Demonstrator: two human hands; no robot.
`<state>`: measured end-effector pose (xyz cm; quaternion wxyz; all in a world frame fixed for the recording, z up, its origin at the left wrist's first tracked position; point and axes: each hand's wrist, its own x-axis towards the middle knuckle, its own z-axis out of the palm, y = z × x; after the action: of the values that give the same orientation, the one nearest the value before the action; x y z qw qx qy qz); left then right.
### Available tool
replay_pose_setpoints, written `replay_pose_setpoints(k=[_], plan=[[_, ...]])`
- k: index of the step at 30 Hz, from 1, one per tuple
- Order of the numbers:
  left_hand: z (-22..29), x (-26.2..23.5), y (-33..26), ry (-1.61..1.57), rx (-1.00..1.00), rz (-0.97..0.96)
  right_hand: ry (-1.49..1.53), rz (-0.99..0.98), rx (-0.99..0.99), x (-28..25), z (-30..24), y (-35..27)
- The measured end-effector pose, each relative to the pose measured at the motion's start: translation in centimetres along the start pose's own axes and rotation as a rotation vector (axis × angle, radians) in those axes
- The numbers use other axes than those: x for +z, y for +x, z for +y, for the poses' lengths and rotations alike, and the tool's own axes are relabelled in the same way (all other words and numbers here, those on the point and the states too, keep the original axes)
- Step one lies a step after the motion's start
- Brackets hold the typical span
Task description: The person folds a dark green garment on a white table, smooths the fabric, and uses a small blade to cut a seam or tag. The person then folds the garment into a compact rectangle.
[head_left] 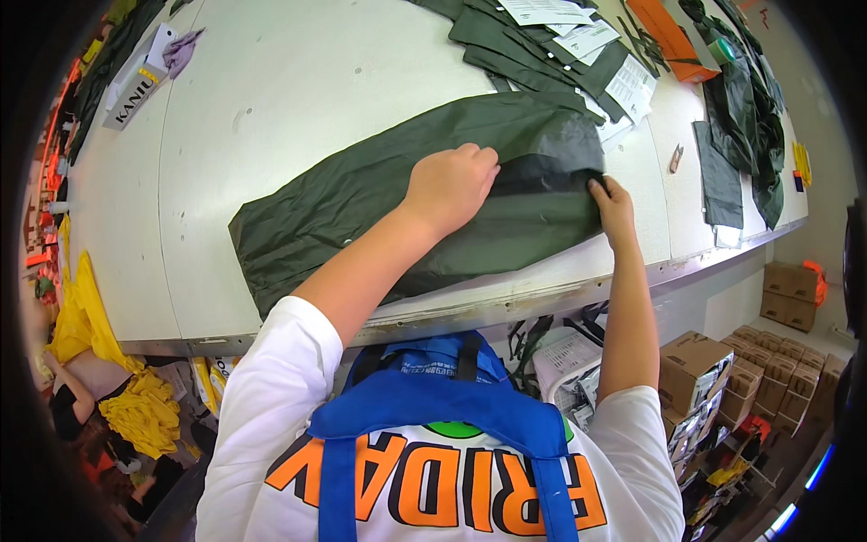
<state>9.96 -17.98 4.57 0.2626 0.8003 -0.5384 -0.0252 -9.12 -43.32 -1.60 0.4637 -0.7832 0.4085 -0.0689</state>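
Observation:
A folded dark green piece of coated fabric (334, 217), long and creased, lies across the table in front of me. My left hand (454, 183) is closed over the middle of it, fingers curled down at a dark fold; the fingertips are partly hidden. At the right end, my right hand (616, 208) grips the fabric's edge, thumb on top and the other fingers mostly out of sight underneath. The upper layer near that end looks raised and shiny, with a dark hollow below it.
Beyond lies a stack of green fabric pieces (506, 54) with paper sheets (632, 88). An orange box (673, 41), small thread snips (675, 159) and more green fabric (722, 176) are at right. A white box (138, 79) stands far left. Cardboard boxes (694, 369) sit below.

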Motion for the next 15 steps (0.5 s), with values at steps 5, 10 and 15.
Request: replay_pose_setpoints(k=[5,10,15], plan=[[0.9,0.4,-1.9,-0.047,-0.003,-0.316,-0.393,0.321,-0.300,1.8,1.9,3.0],[0.1,-2.5,-9.6,-0.075,0.094,0.008,0.175,0.071,0.065,-0.2,2.0,5.1],[-4.6,-7.2,-23.2,0.351,-0.444,0.161,0.051,-0.107,0.353,-1.0,-1.9,5.2]])
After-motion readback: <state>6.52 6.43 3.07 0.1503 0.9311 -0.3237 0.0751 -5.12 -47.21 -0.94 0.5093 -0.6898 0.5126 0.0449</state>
